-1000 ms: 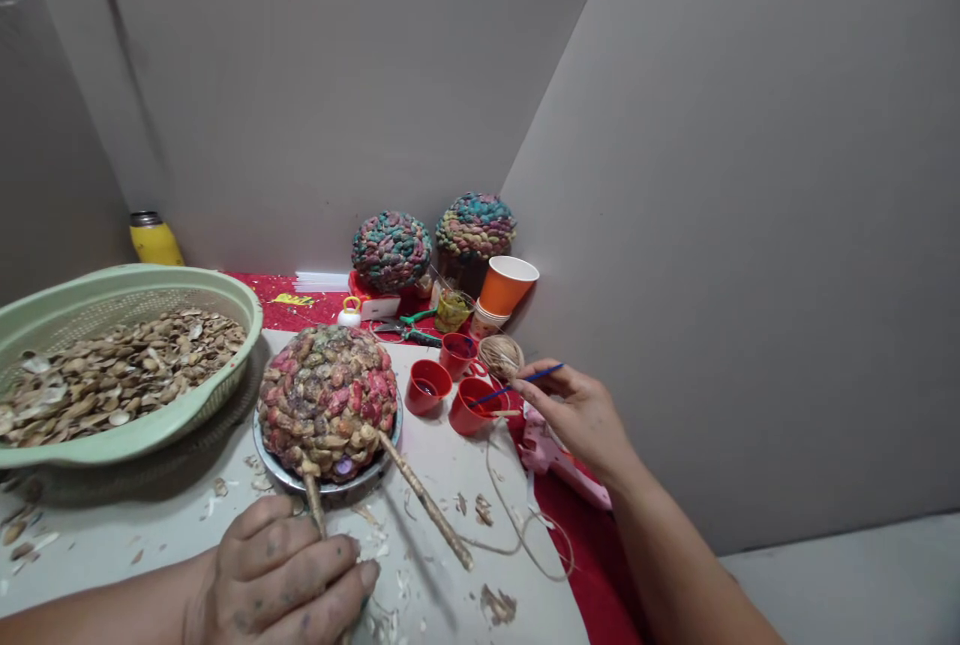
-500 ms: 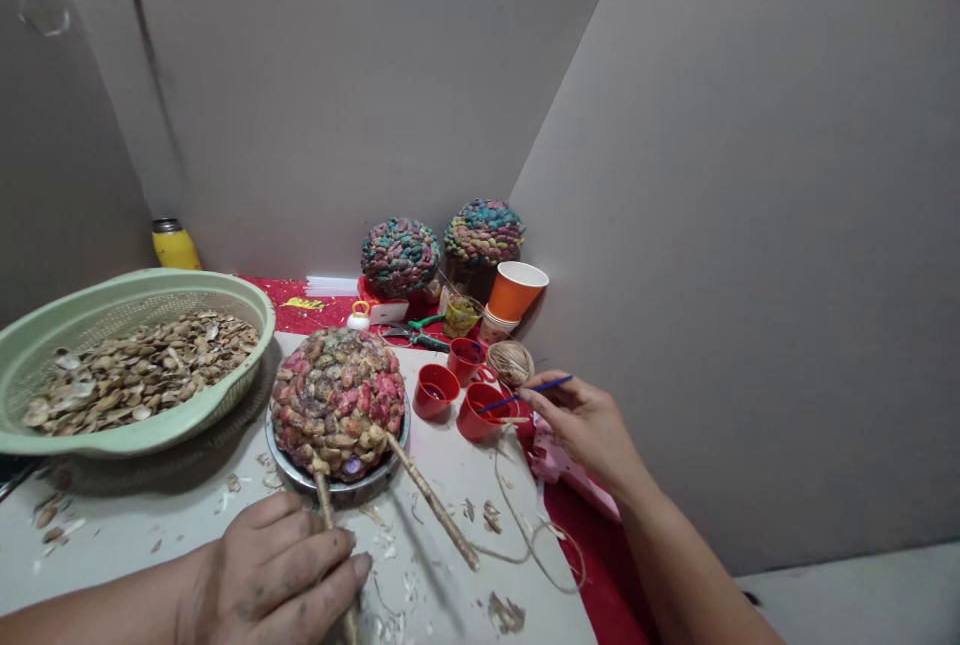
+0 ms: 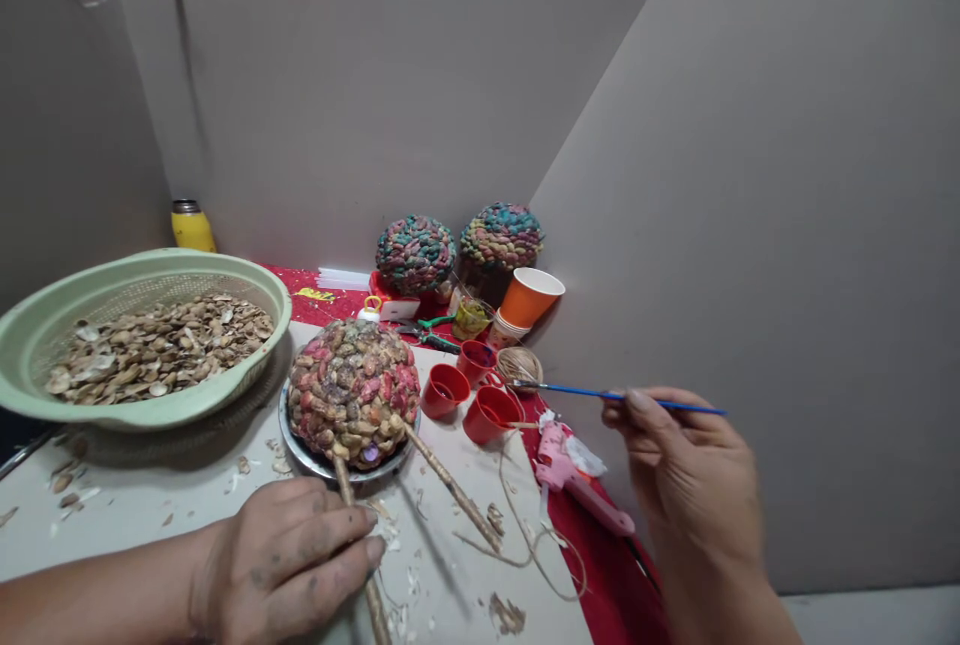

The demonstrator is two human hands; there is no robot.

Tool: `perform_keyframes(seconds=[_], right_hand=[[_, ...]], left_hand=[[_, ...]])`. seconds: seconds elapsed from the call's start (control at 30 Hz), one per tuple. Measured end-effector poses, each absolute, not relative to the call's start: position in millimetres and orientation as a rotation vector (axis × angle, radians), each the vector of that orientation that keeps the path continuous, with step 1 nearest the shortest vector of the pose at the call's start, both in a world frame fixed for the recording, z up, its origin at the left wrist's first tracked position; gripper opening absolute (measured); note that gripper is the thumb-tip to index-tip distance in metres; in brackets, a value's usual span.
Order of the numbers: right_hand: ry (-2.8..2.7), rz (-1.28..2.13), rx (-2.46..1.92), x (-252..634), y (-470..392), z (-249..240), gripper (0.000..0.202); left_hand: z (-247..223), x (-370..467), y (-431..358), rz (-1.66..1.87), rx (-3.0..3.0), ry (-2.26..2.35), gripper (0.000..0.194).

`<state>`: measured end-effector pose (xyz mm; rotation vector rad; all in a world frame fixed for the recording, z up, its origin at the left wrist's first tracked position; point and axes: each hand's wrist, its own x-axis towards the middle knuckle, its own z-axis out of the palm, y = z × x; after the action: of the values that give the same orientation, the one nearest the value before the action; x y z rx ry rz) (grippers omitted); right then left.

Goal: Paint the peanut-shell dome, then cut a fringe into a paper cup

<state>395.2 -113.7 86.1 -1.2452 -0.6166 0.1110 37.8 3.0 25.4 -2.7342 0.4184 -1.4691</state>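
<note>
Since the earlier frame, our right hand [image 3: 697,485] had lifted the blue brush [image 3: 600,393] out of the red cup [image 3: 486,420], pinching its handle. Our left hand [image 3: 300,555] grasped the nearer stick [image 3: 343,478] of the knobbly ball [image 3: 352,390], which sat in a metal dish [image 3: 294,455]. Pink and purple covered much of it, but tan patches probably left colouring unfinished; the two rear balls [image 3: 415,253] [image 3: 501,235] looked more fully coloured.
</note>
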Motion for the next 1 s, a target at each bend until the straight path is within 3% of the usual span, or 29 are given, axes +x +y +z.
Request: perform_keyframes(seconds=[0.4,0.87,1.0], right_hand=[[-1.267,0.329,-1.015,289.9,-97.4,103.8,0.008],[-1.295,0.267,-1.101,302.9,-93.4,90.5,0.01],[-1.296,0.249,-1.087,301.0,-96.3,92.1,0.008]], left_hand=[[36.8,36.6,3.4,-1.527,-2.743,0.402,0.044],[48.8,37.1,2.7,-1.48,-2.773,0.411,0.034],[48.8,36.7,3.8,-1.452,-2.791,0.434,0.039]])
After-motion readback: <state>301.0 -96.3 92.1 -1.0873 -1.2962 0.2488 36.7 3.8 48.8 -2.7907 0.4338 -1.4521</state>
